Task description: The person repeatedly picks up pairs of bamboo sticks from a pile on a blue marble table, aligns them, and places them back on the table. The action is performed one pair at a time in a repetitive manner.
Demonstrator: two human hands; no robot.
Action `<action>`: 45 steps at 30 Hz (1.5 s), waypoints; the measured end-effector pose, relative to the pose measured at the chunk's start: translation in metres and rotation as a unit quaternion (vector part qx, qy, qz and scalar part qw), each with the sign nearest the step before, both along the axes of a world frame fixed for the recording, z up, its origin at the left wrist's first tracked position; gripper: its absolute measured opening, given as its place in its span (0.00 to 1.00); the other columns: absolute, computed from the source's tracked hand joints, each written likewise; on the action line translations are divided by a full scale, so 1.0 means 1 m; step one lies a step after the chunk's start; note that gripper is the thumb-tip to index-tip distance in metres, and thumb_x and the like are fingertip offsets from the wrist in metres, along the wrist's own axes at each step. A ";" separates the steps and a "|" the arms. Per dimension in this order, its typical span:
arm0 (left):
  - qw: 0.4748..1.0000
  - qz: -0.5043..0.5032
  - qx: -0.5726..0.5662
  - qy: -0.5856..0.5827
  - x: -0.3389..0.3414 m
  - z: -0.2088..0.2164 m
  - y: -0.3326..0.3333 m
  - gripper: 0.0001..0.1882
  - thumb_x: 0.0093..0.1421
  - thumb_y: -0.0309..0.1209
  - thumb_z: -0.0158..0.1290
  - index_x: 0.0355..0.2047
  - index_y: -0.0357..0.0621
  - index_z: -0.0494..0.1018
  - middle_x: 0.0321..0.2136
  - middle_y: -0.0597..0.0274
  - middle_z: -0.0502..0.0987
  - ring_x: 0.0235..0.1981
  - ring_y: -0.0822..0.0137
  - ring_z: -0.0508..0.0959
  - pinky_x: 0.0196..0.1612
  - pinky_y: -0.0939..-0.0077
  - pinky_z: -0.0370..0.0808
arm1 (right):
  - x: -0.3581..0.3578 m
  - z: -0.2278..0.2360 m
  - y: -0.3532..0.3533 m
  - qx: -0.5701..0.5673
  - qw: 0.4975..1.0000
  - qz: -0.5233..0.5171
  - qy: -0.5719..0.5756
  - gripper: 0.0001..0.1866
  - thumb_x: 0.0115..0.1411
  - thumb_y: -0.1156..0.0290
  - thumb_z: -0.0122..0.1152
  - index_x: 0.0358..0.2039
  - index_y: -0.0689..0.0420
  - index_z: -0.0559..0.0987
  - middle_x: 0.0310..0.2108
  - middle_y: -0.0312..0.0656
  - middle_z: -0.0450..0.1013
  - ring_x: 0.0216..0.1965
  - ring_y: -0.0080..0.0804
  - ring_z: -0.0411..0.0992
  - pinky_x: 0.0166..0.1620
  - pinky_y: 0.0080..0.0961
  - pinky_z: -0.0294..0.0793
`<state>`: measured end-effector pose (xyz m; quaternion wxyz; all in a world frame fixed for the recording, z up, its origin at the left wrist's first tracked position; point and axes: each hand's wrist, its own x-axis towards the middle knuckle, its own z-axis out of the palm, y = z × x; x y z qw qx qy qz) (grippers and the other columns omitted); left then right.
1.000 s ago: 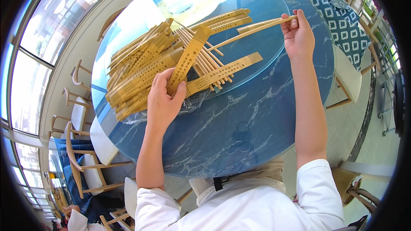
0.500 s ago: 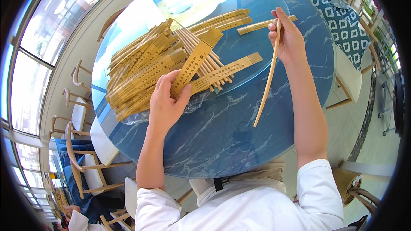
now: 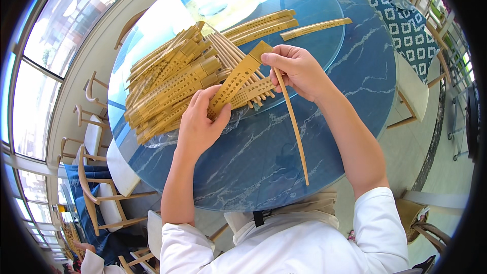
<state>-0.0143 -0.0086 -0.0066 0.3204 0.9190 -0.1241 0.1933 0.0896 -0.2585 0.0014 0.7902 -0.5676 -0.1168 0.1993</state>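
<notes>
My left hand [image 3: 199, 122] grips the lower end of a gold printed paper chopstick sleeve [image 3: 236, 78], which slants up to the right. The fingers of my right hand [image 3: 299, 73] meet the sleeve's upper end. That same hand holds pale wooden chopsticks [image 3: 295, 129], pressed together so that I cannot tell how many; they hang down over the table. Behind the held sleeve lies another gold sleeve [image 3: 256, 89], partly covered. Loose chopsticks [image 3: 228, 49] rest in a bundle beside a big pile of filled-looking gold sleeves [image 3: 170, 78] left of my hands.
The round blue marbled table [image 3: 253, 172] carries a glass turntable [image 3: 332, 45]. Several more sleeves [image 3: 264, 25] lie at the back, and a single one [image 3: 317, 29] sits to their right. Clear plastic [image 3: 236, 122] shows under the pile. Wooden chairs [image 3: 91, 193] stand at the left.
My right hand has come left and nearer with the chopsticks, from the far right to the upper end of the sleeve. My left hand and its sleeve have hardly moved.
</notes>
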 end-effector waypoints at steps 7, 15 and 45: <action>0.999 0.019 -0.001 0.048 -0.002 -0.004 -0.008 0.27 0.61 0.33 0.67 0.59 0.44 0.74 0.43 0.55 0.80 0.38 0.64 0.79 0.43 0.69 0.78 | -0.006 -0.003 0.010 -0.023 0.999 0.032 -0.017 0.13 0.67 0.62 0.69 0.38 0.61 0.81 0.26 0.36 0.76 0.24 0.22 0.77 0.29 0.23 0.81; 1.000 0.005 0.001 -0.026 0.003 -0.015 -0.012 0.25 0.63 0.35 0.66 0.57 0.40 0.72 0.44 0.49 0.81 0.43 0.49 0.83 0.43 0.61 0.81 | -0.025 -0.012 0.034 -0.050 0.993 0.102 -0.044 0.11 0.70 0.64 0.66 0.38 0.60 0.80 0.28 0.35 0.77 0.25 0.20 0.77 0.29 0.18 0.80; 0.865 -0.188 -0.294 0.361 -0.001 -0.001 0.010 0.27 0.81 0.45 0.37 0.62 0.38 0.74 0.33 0.63 0.75 0.20 0.79 0.64 0.25 0.81 0.64 | 0.054 -0.005 -0.070 0.249 0.914 -0.294 -0.125 0.12 0.72 0.64 0.62 0.41 0.61 0.78 0.26 0.38 0.76 0.32 0.29 0.82 0.39 0.26 0.89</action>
